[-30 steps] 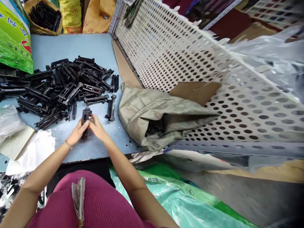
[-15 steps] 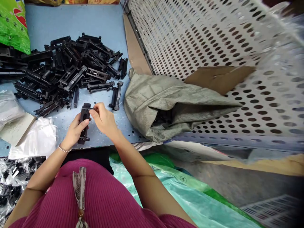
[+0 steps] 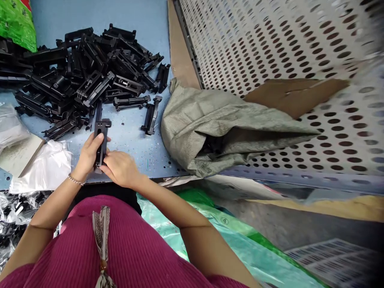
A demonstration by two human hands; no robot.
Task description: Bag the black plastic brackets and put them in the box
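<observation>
A long black plastic part (image 3: 101,140) is held nearly upright over the front edge of the blue table (image 3: 129,136). My left hand (image 3: 88,154) wraps its left side, thumb across its face. At its lower end, the fingers of my right hand (image 3: 121,167) pinch the part from the right; their tips are partly hidden. Beyond my hands lies a heap of similar black parts (image 3: 75,72). Two of them (image 3: 152,116) rest side by side at the heap's right front.
Clear plastic bags (image 3: 45,168) lie left of my hands, beside a pale board (image 3: 22,158). On the right, a grey-green sack (image 3: 192,124) leans by a perforated white panel (image 3: 258,44). A green bag (image 3: 18,24) stands back left.
My right hand has moved down from the part's upper end to its lower end. The held part has shifted slightly up and left. The camera view has moved too.
</observation>
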